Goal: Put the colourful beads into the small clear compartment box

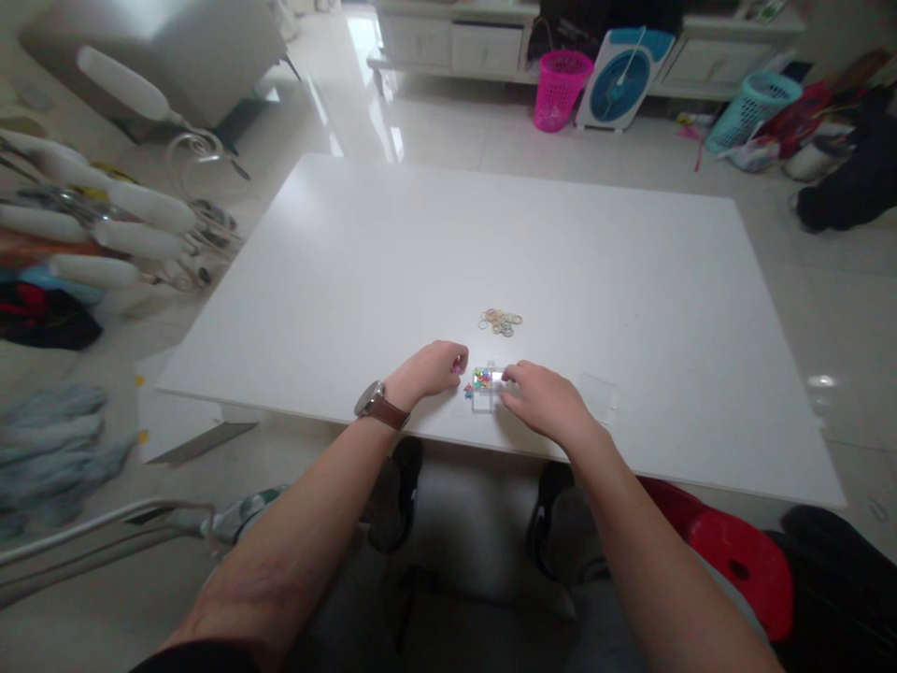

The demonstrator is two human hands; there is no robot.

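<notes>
My left hand [435, 366] is closed in a pinch just left of a clear compartment box [483, 402]. Small purple pieces [457, 365] show at its fingertips, too small to name more exactly. In the box's upper left compartment lie small colourful pieces [482, 379] in green, yellow and pink. A few loose blue and red pieces [468, 391] rest on the table between my left hand and the box. My right hand [543, 394] grips the box's right side with thumb and fingers, partly covering it.
Beyond the box lies a pile of rubber bands [502, 322]. A clear flat lid [598, 397] rests to the right on the white table [392, 243]. The table's front edge runs close below my hands. A red stool [743, 561] stands under the right side.
</notes>
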